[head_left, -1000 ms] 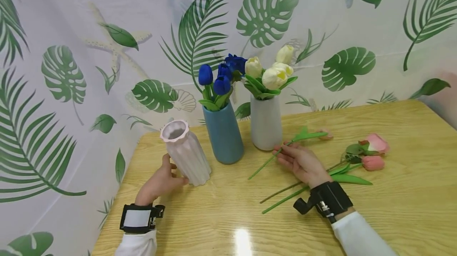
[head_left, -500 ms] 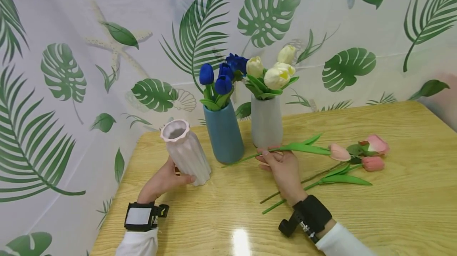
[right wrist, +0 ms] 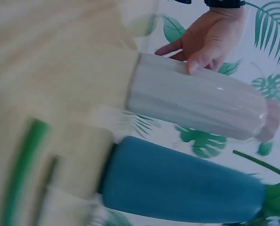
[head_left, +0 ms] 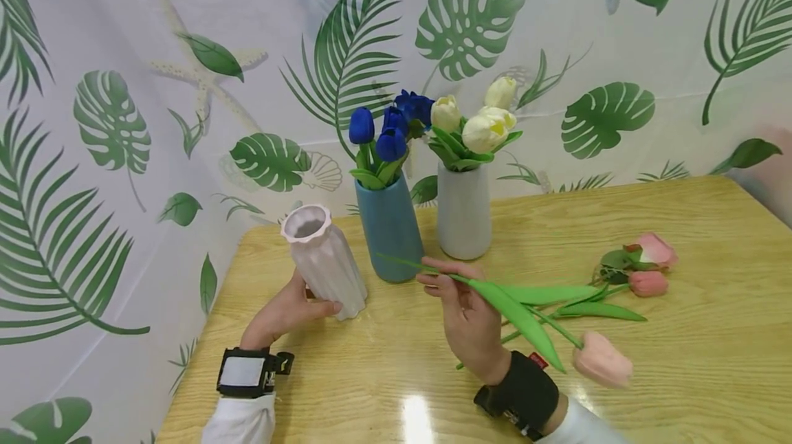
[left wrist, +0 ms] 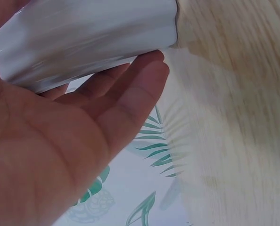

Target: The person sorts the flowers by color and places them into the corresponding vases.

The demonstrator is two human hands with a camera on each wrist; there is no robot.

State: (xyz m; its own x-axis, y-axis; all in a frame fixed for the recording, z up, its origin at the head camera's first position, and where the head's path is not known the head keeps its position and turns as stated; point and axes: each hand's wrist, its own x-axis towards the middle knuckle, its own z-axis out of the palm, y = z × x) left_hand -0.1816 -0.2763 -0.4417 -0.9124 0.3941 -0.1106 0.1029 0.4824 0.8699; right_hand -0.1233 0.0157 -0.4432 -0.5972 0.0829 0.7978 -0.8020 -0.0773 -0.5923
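My left hand [head_left: 287, 313] holds a ribbed pale-pink vase [head_left: 331, 269] low on its side, thumb at the front and fingers behind. The vase stands on the table, its scalloped mouth unfilled. In the left wrist view the fingers lie along the vase wall [left wrist: 88, 42]. My right hand [head_left: 473, 327] pinches an artificial pale-pink tulip [head_left: 603, 360] by its stem. The bloom hangs toward the lower right, and the bare stem end points left, overlapping the blue vase [head_left: 391, 231] in the head view. The right wrist view shows the stem tip [right wrist: 260, 164] beside the blue vase.
The blue vase bears blue flowers [head_left: 391, 135]. Beside it a white vase [head_left: 464, 217] holds cream tulips [head_left: 485, 129]. On the table's right lie a pink rose [head_left: 654, 251] and a darker pink tulip [head_left: 648, 284]. A leaf-printed cloth [head_left: 247, 52] hangs behind the table.
My right hand has moved left and toward me with the pale-pink tulip, whose bloom has swung from the back to the lower right. The left hand stays at the vase, its thumb slightly further across.
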